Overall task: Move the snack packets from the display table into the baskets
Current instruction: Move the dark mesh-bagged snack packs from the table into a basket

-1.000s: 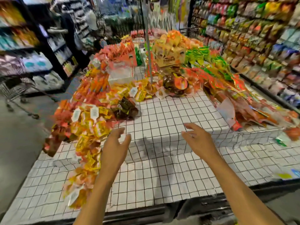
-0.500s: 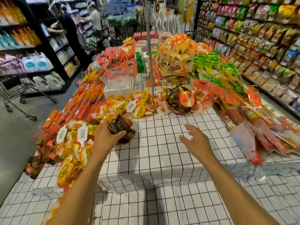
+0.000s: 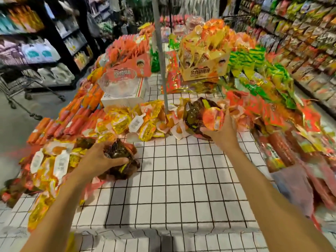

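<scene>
White grid cloth covers the display table, open between the forearms from its front step back to the heaps. The left hand curls round dark brown packets at the left heap's edge. Farther in, the right hand grips an orange-faced packet at the middle pile. Beyond, a pole stands near a yellow box.

The gridded display table bears heaped snack packets — and a printed carton at the back.
</scene>
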